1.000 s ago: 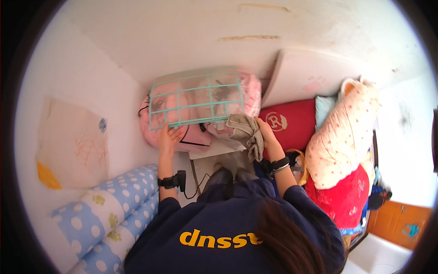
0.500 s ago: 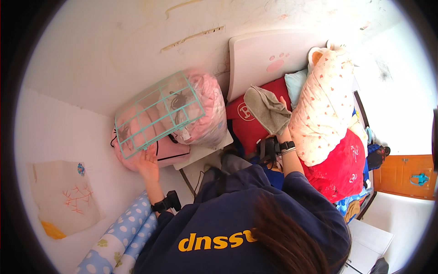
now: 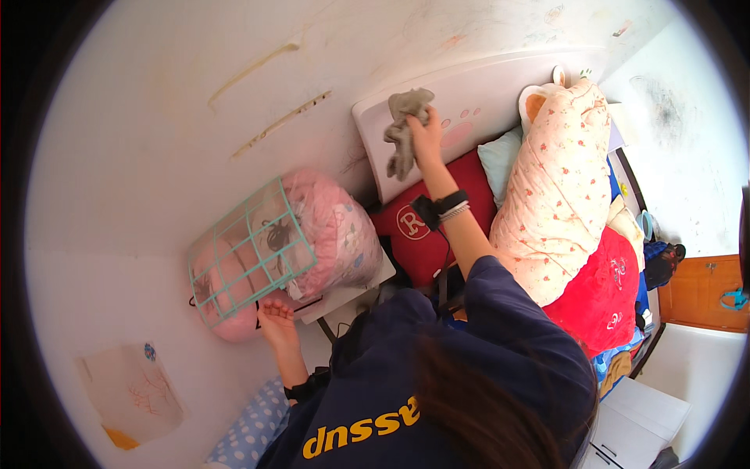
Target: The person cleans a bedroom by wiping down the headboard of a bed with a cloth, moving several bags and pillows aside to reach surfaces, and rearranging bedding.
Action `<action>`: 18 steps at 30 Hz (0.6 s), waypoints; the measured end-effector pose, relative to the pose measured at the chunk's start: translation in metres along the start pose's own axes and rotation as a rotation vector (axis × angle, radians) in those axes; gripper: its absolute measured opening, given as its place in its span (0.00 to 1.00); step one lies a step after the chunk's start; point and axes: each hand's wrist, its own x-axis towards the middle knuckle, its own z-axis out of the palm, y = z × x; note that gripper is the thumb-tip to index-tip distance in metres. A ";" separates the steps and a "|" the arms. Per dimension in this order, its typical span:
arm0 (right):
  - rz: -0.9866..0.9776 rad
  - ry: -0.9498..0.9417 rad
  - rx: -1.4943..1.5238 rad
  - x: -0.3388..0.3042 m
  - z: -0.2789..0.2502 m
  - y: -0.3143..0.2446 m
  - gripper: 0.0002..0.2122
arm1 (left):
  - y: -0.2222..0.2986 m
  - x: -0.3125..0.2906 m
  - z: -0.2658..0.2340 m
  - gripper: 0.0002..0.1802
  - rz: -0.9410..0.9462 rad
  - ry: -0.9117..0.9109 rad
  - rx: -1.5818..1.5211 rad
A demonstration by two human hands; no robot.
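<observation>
Since half a second ago the right hand has gone from low beside the red cushion up to the white board, taking the grey cloth with it, while the left hand has stayed under the pink bundle. Taking that pink bundle as the landmark: far below and left of it a pale sheet of paper with red line marks hangs on the white wall, and below it, at the lower edge of the view, a blue pillow with white dots shows beside the person's dark sleeve. The bundle is soft pink stuff in clear plastic, with a mint-green wire grid lying across its left face. The left hand is directly beneath the bundle's lower edge, palm up and fingers spread, touching it from below and gripping nothing. Just right of the bundle's underside a white slab juts out. Right of the bundle lies a red cushion with a round white emblem. Above and right of the bundle a white board with pink paw prints leans on the wall; the right hand is closed around a grey cloth, holding it against the board's upper left part, the cloth drooping below the fingers. Further right of the bundle stand a cream floral bolster, a red quilt beneath it, and an orange wooden door at the far right.
</observation>
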 end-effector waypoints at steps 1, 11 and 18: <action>-0.139 -0.029 -0.238 0.009 0.005 0.008 0.19 | -0.004 -0.002 0.011 0.09 -0.021 -0.054 0.022; -0.802 -0.125 -0.968 0.043 0.019 0.052 0.19 | -0.027 -0.006 0.083 0.08 -0.122 -0.164 0.225; -0.826 -0.040 -1.030 0.110 -0.041 0.066 0.18 | -0.029 0.014 0.116 0.08 -0.039 -0.129 0.173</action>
